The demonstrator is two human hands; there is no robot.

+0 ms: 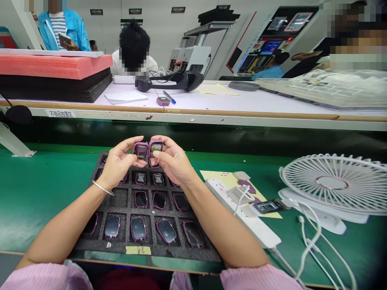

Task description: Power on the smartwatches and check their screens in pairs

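Observation:
My left hand (119, 163) pinches a small purple smartwatch body (140, 150) with its screen lit. My right hand (172, 161) grips a second purple watch body (156, 146) right beside the first, its screen lit too. Both are held side by side above the far end of a black foam tray (116, 197). Several purple watch bodies lie in the tray's square pockets, such as one in the front row (138, 228). A thin bracelet circles my left wrist.
A white power strip (256, 227) with plugged adapters lies right of the tray on a yellow sheet. A white desk fan (335, 183) lies at the right with white cables. Across a raised white bench sit other people, foam sheets (54, 66) and a black headset (169, 80).

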